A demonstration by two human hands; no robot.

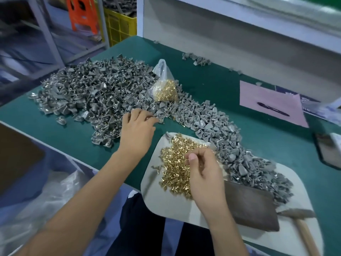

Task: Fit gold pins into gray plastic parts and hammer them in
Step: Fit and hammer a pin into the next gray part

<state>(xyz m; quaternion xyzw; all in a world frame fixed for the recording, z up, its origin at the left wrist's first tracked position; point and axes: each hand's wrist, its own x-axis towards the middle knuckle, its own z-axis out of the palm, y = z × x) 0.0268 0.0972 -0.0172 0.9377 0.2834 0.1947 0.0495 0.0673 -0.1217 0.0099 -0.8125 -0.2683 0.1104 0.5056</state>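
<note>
A big heap of gray plastic parts (92, 93) covers the green table and runs on to the right (217, 124) onto a white board (166, 200). Loose gold pins (175, 163) lie piled on that board. My left hand (137, 128) reaches into the edge of the gray heap, fingers curled down onto the parts; what they hold is hidden. My right hand (203, 163) hovers over the gold pins with fingertips pinched together, seemingly on a pin. A hammer (302, 222) lies at the board's right edge beside a dark metal block (251, 206).
A clear bag of gold pins (164, 89) sits on the gray heap. A pink sheet with a black pen (273, 109) lies at the right. A dark phone (328, 150) is at the far right. A white wall borders the table's back; a plastic-lined box sits below left.
</note>
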